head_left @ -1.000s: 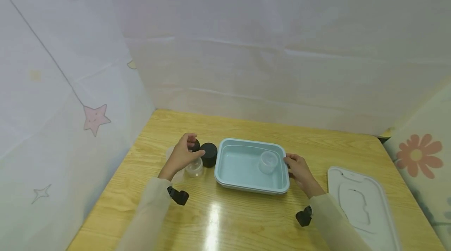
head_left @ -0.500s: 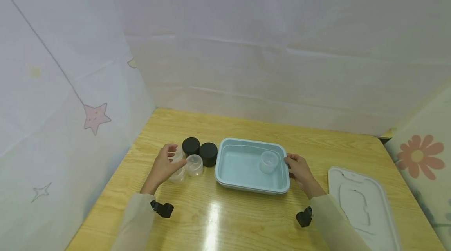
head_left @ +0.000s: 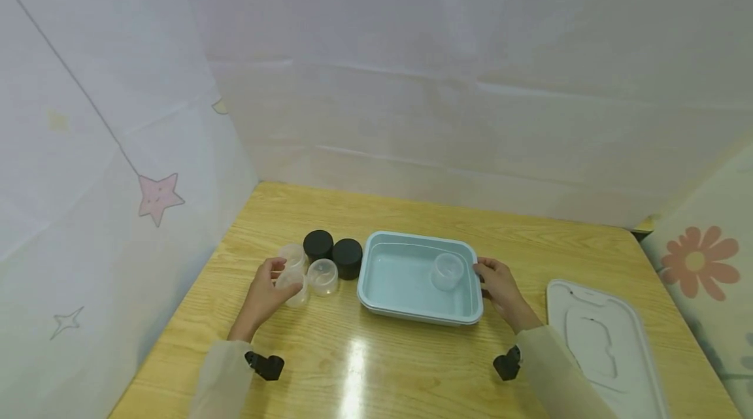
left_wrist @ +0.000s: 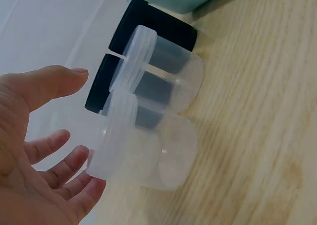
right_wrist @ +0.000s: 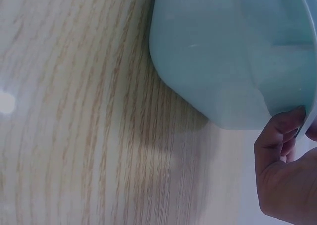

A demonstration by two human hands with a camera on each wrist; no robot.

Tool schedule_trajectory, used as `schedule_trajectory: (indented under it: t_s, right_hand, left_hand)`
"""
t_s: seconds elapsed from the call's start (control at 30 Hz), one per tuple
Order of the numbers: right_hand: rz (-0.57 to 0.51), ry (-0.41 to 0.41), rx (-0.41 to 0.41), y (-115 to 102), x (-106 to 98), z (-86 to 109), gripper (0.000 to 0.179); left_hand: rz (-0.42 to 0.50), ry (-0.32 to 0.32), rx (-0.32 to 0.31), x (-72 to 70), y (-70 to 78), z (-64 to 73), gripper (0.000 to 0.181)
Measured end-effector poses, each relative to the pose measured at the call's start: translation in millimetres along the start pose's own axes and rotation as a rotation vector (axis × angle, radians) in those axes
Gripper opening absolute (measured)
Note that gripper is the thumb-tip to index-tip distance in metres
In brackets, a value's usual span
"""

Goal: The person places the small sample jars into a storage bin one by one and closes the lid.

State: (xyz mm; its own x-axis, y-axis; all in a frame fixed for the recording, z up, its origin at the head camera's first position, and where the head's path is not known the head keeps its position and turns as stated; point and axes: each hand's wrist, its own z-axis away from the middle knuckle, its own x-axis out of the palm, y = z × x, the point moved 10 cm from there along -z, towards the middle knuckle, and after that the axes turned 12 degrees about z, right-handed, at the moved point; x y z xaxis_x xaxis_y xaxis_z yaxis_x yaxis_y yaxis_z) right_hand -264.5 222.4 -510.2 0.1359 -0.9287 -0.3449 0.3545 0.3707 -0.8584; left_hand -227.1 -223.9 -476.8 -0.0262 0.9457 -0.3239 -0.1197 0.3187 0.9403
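Note:
My left hand (head_left: pixel 263 291) reaches around the nearest clear plastic jar (left_wrist: pixel 161 153), its thumb and fingers spread. In the left wrist view the thumb stands apart from the jar, while the fingertips come close to its lid; whether they touch cannot be made out. Two more clear jars stand beside it, one at the right (head_left: pixel 323 277) and one behind (head_left: pixel 293 254). My right hand (head_left: pixel 500 288) pinches the right rim of a light blue plastic tub (head_left: pixel 394 275). Inside that tub, towards the right, sits another clear jar (head_left: pixel 447 271).
Two jars with black lids, one farther left (head_left: pixel 318 244) and one against the tub's left side (head_left: pixel 348 257), stand behind the clear ones. A white lid (head_left: pixel 600 340) lies at the right of the wooden table (head_left: pixel 423 367). Printed cloth walls (head_left: pixel 412 112) enclose the back and sides.
My left hand has moved left and towards me, from over the black-lidded jars to the nearest clear jar. The right hand keeps its hold on the tub's rim.

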Motion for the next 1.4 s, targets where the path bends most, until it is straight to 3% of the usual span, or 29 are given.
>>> schedule_trajectory:
  t_s: [0.33,0.73,1.4]
  right_hand:
    - [-0.005,0.014,0.004,-0.4,-1.7,2.0,0.042]
    - [-0.011,0.030,0.003,-1.8,-3.5,2.0,0.043]
    - [-0.027,0.056,0.015,2.6,0.0,-0.3,0.045]
  left_hand:
    - [0.001,0.010,-0.007,3.1,-16.8,1.9,0.067]
    - [0.068,0.027,-0.020,8.5,-34.9,1.4,0.068]
    - [0.029,0.033,0.005,0.8,-22.5,6.8,0.066]
